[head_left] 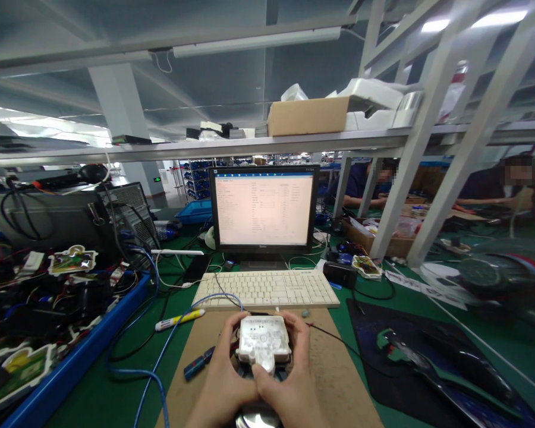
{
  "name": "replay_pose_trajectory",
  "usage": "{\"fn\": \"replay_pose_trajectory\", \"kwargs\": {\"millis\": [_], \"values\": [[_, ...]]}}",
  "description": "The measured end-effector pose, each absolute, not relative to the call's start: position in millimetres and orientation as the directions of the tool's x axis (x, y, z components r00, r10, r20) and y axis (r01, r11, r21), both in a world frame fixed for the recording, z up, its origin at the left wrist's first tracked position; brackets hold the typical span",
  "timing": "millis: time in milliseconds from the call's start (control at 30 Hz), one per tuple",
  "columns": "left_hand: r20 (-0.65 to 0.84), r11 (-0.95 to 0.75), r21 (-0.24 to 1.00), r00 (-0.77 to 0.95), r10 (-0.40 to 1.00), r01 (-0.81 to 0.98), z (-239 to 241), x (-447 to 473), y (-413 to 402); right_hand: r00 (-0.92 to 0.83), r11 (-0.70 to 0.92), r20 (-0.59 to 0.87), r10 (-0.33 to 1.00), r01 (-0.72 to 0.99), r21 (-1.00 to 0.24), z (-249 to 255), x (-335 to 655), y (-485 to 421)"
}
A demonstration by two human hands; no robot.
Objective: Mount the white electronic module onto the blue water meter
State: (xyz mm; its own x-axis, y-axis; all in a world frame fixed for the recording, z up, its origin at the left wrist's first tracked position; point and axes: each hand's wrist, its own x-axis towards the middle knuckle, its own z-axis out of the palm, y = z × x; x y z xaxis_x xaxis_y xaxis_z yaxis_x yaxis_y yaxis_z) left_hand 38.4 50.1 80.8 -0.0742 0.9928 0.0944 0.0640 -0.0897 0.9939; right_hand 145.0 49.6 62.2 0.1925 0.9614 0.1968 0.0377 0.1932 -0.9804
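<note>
A small boxy device with a white, scuffed top cover (263,337) is held up over a brown cardboard sheet (339,380). My left hand (226,374) wraps around its left side, and my right hand (296,371) grips the right side. Both thumbs meet at the near edge, by a rounded tab on the cover. Below the thumbs a shiny round metal part (257,416) shows; whether it belongs to the device I cannot tell. Left of my left hand lies a dark blue cylindrical tool (199,362). Cables run behind the device near my fingertips.
Ahead are a cream keyboard (267,288) and a lit monitor (264,208). A blue bin (84,356) full of circuit parts stands left, near a yellow-and-white marker (179,320) and blue cable. Dark glossy parts (455,368) lie right on a black mat. Two people sit beyond the frame posts.
</note>
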Motion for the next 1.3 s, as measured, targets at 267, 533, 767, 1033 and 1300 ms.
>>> {"fn": "replay_pose_trajectory", "kwargs": {"millis": [267,533,767,1033,1300], "values": [[0.083,-0.079,0.995,-0.078,0.993,0.056,81.4,38.2,50.2,0.198,0.183,0.197,0.960,0.089,-0.979,68.3,147.1,46.5],[0.092,-0.091,0.995,-0.056,0.994,0.028,83.9,38.8,49.7,0.176,0.190,0.207,0.962,0.107,-0.976,68.1,147.7,45.8],[0.072,-0.069,0.996,-0.053,0.996,0.052,83.6,37.5,49.7,0.198,0.204,0.219,0.955,0.093,-0.975,66.6,147.1,46.2],[0.097,-0.093,0.994,-0.067,0.993,0.064,81.1,37.6,49.7,0.176,0.185,0.194,0.965,0.067,-0.980,69.1,147.9,45.2],[0.064,-0.062,0.998,-0.055,0.996,0.027,83.8,38.2,49.0,0.167,0.209,0.232,0.958,0.140,-0.968,62.7,149.4,46.9]]}}
